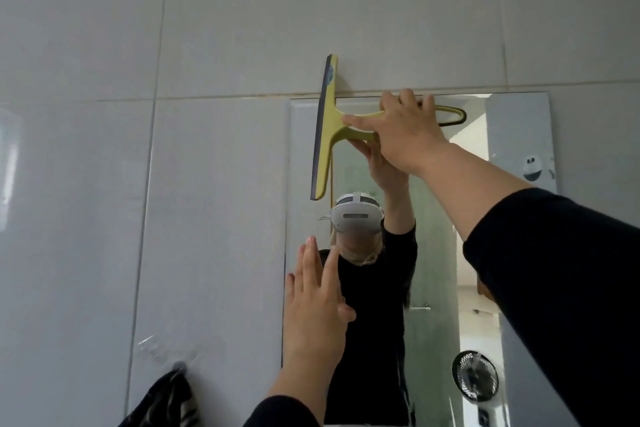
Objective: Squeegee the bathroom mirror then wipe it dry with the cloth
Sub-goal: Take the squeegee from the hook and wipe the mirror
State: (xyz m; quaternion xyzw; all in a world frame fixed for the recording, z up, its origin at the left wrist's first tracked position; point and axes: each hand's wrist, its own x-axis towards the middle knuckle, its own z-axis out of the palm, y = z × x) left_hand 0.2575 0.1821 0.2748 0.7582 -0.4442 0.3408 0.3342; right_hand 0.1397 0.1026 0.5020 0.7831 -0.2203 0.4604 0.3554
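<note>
My right hand [405,135] grips the handle of a yellow-green squeegee [327,125] near the mirror's top left corner. Its dark rubber blade stands vertical, partly over the mirror [436,253] and partly over the tile above it. My left hand [317,305] is flat with fingers apart, held against the mirror's left edge lower down; it holds nothing. A dark striped cloth [166,399] hangs from a hook on the wall at the lower left. The mirror reflects a person in black with a headset.
Grey glossy wall tiles [207,28] surround the mirror. A small fan [474,376] stands at the mirror's lower right. A white sticker [531,168] sits at the mirror's right edge. A clear adhesive hook pad [166,352] holds the cloth.
</note>
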